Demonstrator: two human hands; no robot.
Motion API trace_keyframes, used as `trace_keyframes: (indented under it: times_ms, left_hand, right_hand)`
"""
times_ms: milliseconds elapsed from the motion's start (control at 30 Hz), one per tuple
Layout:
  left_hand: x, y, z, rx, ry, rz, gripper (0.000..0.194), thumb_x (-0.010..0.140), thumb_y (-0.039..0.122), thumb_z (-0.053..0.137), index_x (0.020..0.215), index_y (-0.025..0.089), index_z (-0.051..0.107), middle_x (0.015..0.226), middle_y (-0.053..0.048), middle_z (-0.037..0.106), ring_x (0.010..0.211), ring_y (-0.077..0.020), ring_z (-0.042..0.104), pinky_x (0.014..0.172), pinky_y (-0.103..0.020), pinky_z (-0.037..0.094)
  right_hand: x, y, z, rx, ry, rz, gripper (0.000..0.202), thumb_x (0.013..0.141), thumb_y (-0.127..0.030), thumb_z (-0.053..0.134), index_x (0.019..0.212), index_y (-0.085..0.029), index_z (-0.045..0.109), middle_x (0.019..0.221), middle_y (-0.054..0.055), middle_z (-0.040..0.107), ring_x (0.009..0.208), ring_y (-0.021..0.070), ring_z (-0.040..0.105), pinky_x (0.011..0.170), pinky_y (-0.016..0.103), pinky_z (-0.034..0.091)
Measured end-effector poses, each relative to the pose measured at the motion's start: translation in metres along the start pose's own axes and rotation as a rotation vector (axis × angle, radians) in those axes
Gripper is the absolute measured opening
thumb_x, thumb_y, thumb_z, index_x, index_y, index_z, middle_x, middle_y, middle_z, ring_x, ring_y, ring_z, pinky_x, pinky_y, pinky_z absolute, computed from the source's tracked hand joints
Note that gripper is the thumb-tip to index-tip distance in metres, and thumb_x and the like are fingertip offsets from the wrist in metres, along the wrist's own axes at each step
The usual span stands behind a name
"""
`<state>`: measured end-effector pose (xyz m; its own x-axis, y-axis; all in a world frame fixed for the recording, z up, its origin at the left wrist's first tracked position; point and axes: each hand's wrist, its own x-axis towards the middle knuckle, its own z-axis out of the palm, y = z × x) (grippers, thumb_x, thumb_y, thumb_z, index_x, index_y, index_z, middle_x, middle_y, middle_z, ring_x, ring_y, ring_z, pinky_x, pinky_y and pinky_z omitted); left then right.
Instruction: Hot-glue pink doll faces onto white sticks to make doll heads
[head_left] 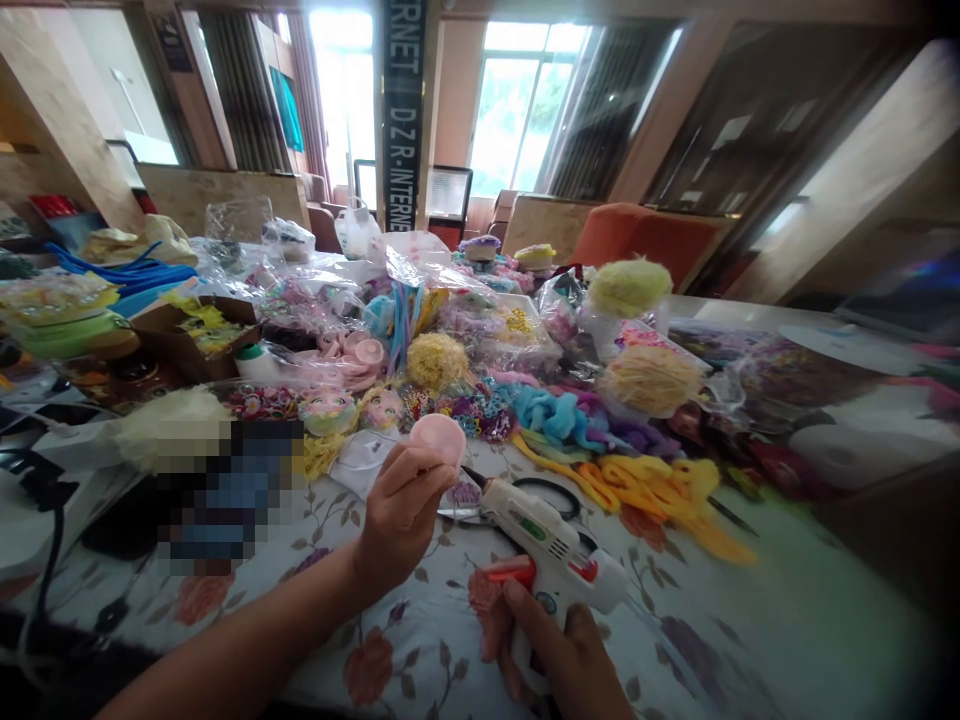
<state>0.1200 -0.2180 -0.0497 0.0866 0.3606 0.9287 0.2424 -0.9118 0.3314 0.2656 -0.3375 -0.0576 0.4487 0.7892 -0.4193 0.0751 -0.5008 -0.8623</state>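
Between the closed fingers of my left hand (405, 500) is a small round pink disc (439, 440), held up above the table. My right hand (559, 650) is wrapped round the handle of a white hot glue gun (551, 540) with a red trigger. The gun's dark nozzle points up and left, close beside the lower edge of the disc; whether the two touch I cannot tell. Behind my left hand lies a white cloth piece (364, 460). Scissors with a black handle (551, 494) lie partly hidden behind the gun.
Yellow yarn strands (652, 490) and blue fluffy strips (555, 415) lie at the right. Doll faces (328, 410), a gold pompom (437, 362) and bagged trinkets fill the middle. A cream pompom (172, 425) and black cables (45, 490) are at the left.
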Motion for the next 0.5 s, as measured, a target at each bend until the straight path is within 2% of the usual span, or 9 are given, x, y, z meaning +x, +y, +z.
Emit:
trace_keyframes:
  times_ms: [100, 267, 433, 500]
  left_hand:
    - [0.0004, 0.0005, -0.0002, 0.001, -0.006, 0.009, 0.028, 0.078, -0.005, 0.06, 0.095, 0.017, 0.063, 0.083, -0.004, 0.059, 0.082, -0.0164, 0.055, 0.072, -0.032, 0.049]
    - [0.001, 0.0016, -0.0011, 0.005, -0.012, 0.018, 0.027, 0.079, -0.005, 0.059, 0.094, 0.017, 0.062, 0.082, -0.004, 0.059, 0.081, -0.0164, 0.055, 0.072, -0.032, 0.049]
    - [0.0011, 0.0012, -0.0029, 0.013, -0.033, 0.036, 0.027, 0.08, -0.005, 0.057, 0.096, 0.017, 0.062, 0.082, -0.004, 0.059, 0.082, -0.0165, 0.054, 0.071, -0.032, 0.049]
    - [0.0007, 0.0009, -0.0041, 0.022, -0.043, 0.042, 0.027, 0.081, -0.004, 0.056, 0.096, 0.017, 0.062, 0.082, -0.004, 0.06, 0.081, -0.0165, 0.055, 0.071, -0.031, 0.05]
  right_hand:
    - [0.0022, 0.0034, 0.0008, -0.023, 0.068, 0.034, 0.047, 0.061, -0.056, 0.073, 0.054, -0.023, 0.04, 0.04, -0.004, 0.051, 0.045, 0.0139, 0.05, 0.046, 0.026, 0.039]
    - [0.0061, 0.0079, 0.0001, -0.005, -0.022, 0.023, 0.046, 0.065, -0.056, 0.072, 0.053, -0.022, 0.043, 0.037, -0.005, 0.046, 0.04, 0.0123, 0.047, 0.043, 0.024, 0.038]
    - [0.0065, 0.0064, -0.0027, 0.003, -0.03, 0.002, 0.046, 0.062, -0.056, 0.074, 0.053, -0.02, 0.047, 0.038, -0.005, 0.049, 0.042, 0.0123, 0.049, 0.044, 0.023, 0.039]
    - [0.0059, 0.0057, -0.0021, 0.008, -0.079, -0.038, 0.046, 0.066, -0.058, 0.07, 0.053, -0.02, 0.048, 0.036, -0.004, 0.048, 0.039, 0.0121, 0.046, 0.042, 0.024, 0.037]
